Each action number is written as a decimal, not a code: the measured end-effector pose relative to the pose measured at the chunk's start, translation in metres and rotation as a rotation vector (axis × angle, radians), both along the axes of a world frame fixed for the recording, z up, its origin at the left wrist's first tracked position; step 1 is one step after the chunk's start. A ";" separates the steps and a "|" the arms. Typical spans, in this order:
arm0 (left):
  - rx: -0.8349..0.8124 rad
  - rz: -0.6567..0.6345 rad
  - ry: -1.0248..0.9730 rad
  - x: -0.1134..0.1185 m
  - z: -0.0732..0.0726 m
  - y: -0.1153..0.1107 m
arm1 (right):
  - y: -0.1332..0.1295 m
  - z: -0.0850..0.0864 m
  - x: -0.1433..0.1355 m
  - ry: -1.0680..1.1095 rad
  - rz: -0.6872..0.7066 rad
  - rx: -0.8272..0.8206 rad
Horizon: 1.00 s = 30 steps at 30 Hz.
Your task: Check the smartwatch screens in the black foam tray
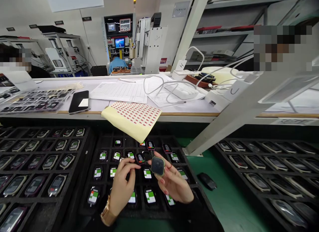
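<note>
My right hand [174,180] is closed on a smartwatch [158,166] with a dark screen and a light, greenish rim, held above a black foam tray [159,210]. Just beyond its fingertips is another smartwatch [140,158] with a lit screen; whether the hand touches it, I cannot tell. My left hand [123,180], a gold-coloured watch on its wrist, hovers over the same tray. Its fingers are loosely bent and apart, pointing toward the right hand, with nothing visible in them. Several smartwatches with green and white screens, such as this one [150,196], lie in the tray's slots.
More foam trays of smartwatches stand left [72,178] and right [239,182]. A yellow sticker sheet [134,117] overhangs the bench edge. A slanted metal post [224,120] rises at right, near a black computer mouse [207,181]. Behind lie a phone [78,101], papers and cables.
</note>
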<state>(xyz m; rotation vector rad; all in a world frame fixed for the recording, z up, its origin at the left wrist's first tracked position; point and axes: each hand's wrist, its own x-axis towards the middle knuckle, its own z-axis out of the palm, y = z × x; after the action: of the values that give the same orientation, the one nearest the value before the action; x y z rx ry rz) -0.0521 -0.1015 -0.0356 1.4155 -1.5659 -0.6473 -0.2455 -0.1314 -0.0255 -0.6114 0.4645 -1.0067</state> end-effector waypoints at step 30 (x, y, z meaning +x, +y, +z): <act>0.017 -0.038 0.040 -0.003 -0.002 -0.001 | 0.000 -0.012 -0.001 -0.008 0.092 -0.081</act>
<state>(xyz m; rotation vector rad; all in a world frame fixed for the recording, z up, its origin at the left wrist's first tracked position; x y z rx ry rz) -0.0548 -0.1027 -0.0374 1.3807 -1.5625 -0.7087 -0.2466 -0.1318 -0.0380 -0.6956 0.3866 -0.9430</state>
